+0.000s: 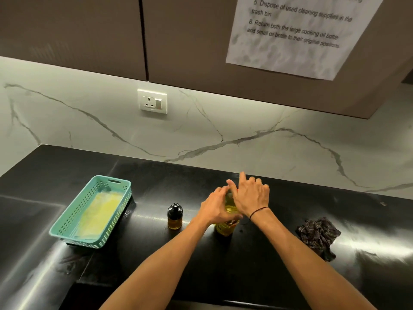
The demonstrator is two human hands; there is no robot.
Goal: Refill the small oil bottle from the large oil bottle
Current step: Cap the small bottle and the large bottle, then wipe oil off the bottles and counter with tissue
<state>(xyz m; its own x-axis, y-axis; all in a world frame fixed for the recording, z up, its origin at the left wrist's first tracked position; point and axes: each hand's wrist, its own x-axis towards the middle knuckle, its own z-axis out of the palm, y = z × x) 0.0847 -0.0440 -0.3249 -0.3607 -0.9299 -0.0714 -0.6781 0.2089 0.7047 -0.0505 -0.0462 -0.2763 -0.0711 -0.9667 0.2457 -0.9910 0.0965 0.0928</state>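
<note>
The large oil bottle (225, 228), clear with yellow oil, stands upright on the black counter (156, 180), mostly hidden behind my hands. My left hand (215, 208) wraps its body from the left. My right hand (251, 195) covers the bottle's top with its fingers spread toward the wall; the cap is hidden under it, and both hands are blurred. The small oil bottle (175, 217), with a black rounded cap and a little amber oil, stands upright on the counter just left of my left hand, untouched.
A teal perforated basket (67, 220) holding a yellow cloth sits at the left. A dark crumpled rag (318, 234) lies at the right. Behind runs a marble backsplash with a wall socket (152, 101). Overhead cabinets carry a taped instruction sheet (297, 34).
</note>
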